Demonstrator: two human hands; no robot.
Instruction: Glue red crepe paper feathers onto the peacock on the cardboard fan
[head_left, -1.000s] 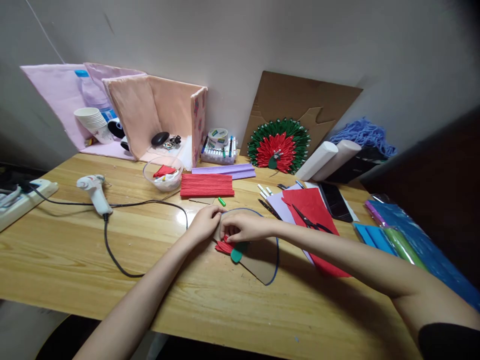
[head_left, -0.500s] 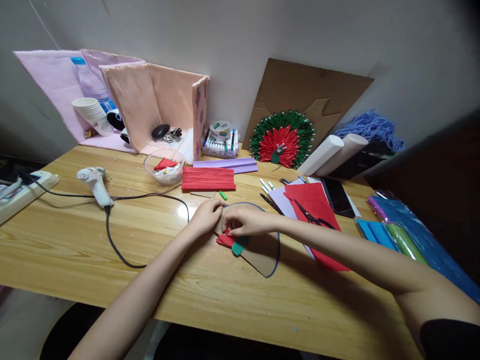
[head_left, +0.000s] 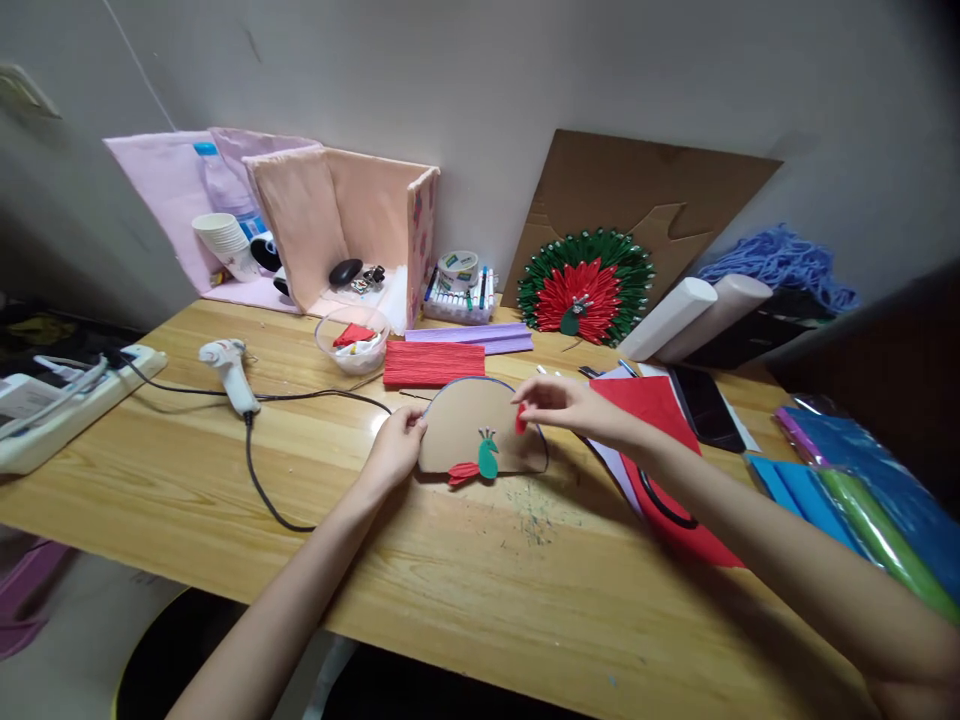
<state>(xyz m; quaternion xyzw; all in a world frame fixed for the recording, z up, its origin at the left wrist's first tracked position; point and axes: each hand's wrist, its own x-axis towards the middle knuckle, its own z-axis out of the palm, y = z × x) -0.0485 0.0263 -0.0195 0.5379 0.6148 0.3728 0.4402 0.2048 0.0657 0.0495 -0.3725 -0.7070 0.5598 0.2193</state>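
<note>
Red paper piece (head_left: 521, 420), long axis near upright, clamped in the fingers of the right hand (head_left: 561, 405), at the right side of the cardboard half-disc (head_left: 450, 425). Grips the half-disc's left edge with left hand (head_left: 396, 446), farther from the green bird (head_left: 488, 459).

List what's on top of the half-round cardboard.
On the cardboard, at its straight edge: a green bird cutout with red paper pieces beside it. The left hand covers some left edge; the right hand, pinching a red piece, hides some right edge. Anything beneath either is unseen.
</note>
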